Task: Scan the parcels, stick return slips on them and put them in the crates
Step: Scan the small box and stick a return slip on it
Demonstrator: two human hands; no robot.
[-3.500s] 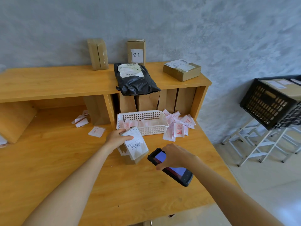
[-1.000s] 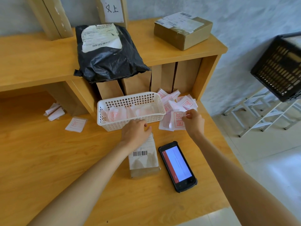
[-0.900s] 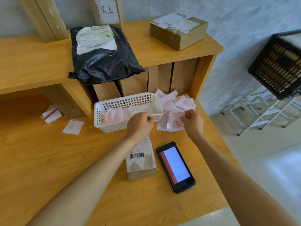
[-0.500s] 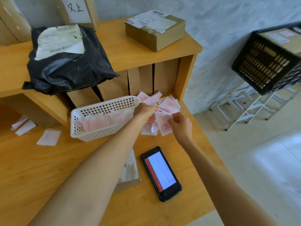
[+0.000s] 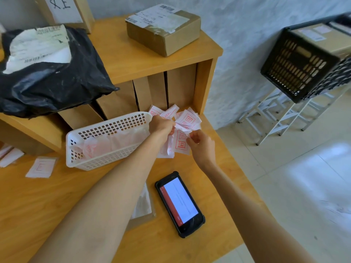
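A pile of white return slips [image 5: 187,120] with red print lies on the wooden table right of a white basket [image 5: 106,143]. My left hand [image 5: 161,125] pinches slips at the pile's left side. My right hand [image 5: 201,144] pinches the edge of one slip [image 5: 180,144] at the pile's front. The small brown parcel [image 5: 143,205] with a white label lies mostly hidden under my left forearm. The handheld scanner [image 5: 179,204] lies face up beside it, screen lit. A black crate [image 5: 303,61] holding a cardboard box stands on a white rack at the right.
On the upper shelf [image 5: 133,61] lie a black poly-bag parcel [image 5: 47,73], a flat cardboard box [image 5: 163,29] and an upright box [image 5: 66,10]. Brown boxes stand under the shelf. Loose slips [image 5: 40,168] lie at the left. The table's edge runs close on the right.
The scanner has been laid on the table beside the parcel. Both hands left the parcel and moved to the slip pile, where they now pinch slips.
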